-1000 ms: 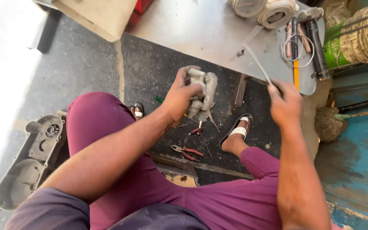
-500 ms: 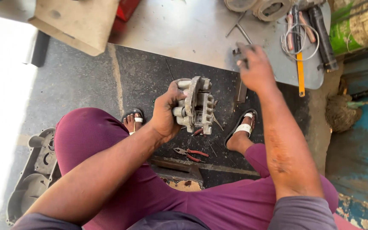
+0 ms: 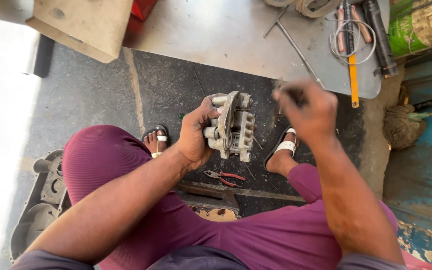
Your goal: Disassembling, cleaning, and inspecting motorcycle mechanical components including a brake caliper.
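Purple-clad legs are being seen nearest the camera, bent and spread, with dark floor (image 3: pixel 101 95) lying open between them. One pair of red-handled pliers (image 3: pixel 222 177) is lying on that floor between the legs, beside a flat metal bar (image 3: pixel 211 192). Two sandalled feet are being rested there, one left of the pliers and one right.

A grey metal casting (image 3: pixel 232 126), blocky with round bores and bosses, is being held up in the air above the floor, between the knees. It is being clamped by the left hand (image 3: pixel 196 135), whose fingers are wrapped round its left edge. The right hand (image 3: pixel 308 107) is being held just right of the casting, apart from it, blurred; its fingers are curled together round something small and dark, but what it is cannot be told.

To the left, one grey engine cover (image 3: pixel 41 200) is lying on the floor close to the left thigh, narrowing the room on that side. To the right, a blue painted surface (image 3: pixel 426 165) and a bundle of fibre (image 3: pixel 401 125) are closing the space in.

Farther off, a grey metal sheet (image 3: pixel 216 35) is lying on the floor, its near edge just beyond the hands. One yellow-handled saw (image 3: pixel 351 65), a coil of white wire (image 3: pixel 348 37) and two thin rods (image 3: pixel 291 37) are being carried by it. One tan box (image 3: pixel 83 25) is overhanging its left corner.
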